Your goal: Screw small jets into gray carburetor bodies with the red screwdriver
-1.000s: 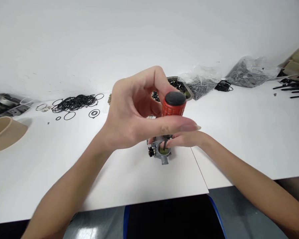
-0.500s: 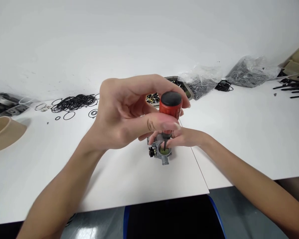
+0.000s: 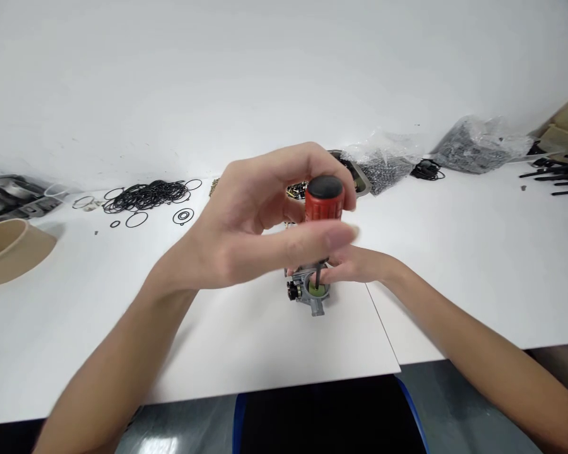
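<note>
My left hand (image 3: 260, 221) is wrapped round the red handle of a screwdriver (image 3: 324, 200) with a black end cap. The screwdriver stands nearly upright, its shaft reaching down into the round opening of a grey metal carburetor body (image 3: 317, 306). A yellow-green surface shows inside that opening, and a black knob sits on the body's left side. Behind and to the right of the body, my right hand (image 3: 355, 263) grips it, with some fingers hidden behind the screwdriver and my left hand. The body rests on the white table (image 3: 265, 347).
Black rubber rings (image 3: 146, 197) lie in a pile at the back left, near a beige container (image 3: 14, 252). Behind my hands is a tray (image 3: 363, 180) of small parts. Plastic bags (image 3: 483, 145) and black rods (image 3: 565, 176) lie at the back right. A black chair (image 3: 329, 416) stands in front.
The thumb of my left hand has shifted across the screwdriver handle, and the hand has moved slightly right. The camera view has shifted a little. My right hand still holds the body.
</note>
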`<control>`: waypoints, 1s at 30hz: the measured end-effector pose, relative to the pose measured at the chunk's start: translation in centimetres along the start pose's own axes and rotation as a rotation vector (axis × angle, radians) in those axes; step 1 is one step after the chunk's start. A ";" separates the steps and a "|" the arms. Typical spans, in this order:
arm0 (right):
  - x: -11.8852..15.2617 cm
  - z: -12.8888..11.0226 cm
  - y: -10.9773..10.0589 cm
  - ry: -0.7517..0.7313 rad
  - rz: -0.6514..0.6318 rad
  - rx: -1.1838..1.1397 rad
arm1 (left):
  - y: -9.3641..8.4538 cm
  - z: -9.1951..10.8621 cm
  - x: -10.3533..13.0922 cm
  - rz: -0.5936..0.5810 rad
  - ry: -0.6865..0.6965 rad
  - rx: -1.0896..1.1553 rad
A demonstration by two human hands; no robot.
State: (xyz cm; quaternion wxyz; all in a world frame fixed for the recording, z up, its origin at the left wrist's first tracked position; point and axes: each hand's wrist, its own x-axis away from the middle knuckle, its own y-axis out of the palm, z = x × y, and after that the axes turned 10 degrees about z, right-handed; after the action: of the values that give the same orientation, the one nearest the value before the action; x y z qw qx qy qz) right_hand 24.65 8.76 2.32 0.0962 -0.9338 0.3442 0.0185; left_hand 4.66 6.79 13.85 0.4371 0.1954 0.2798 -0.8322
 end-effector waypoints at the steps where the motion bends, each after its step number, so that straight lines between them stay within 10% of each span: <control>1: 0.0 -0.1 0.1 0.000 0.016 0.014 | 0.3 0.0 0.0 0.043 0.016 -0.025; 10: -0.2 -0.7 0.2 -0.020 -0.012 0.057 | 1.8 -1.2 -0.2 0.238 0.057 0.085; 30: -0.3 0.0 0.2 0.019 0.019 0.016 | 1.3 0.2 0.3 0.070 0.056 0.149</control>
State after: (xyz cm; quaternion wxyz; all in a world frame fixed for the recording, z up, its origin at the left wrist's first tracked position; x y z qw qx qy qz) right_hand 24.26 8.79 2.34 0.1002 -0.9298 0.3540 0.0079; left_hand 5.57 5.87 13.39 0.4422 0.2601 0.2224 -0.8291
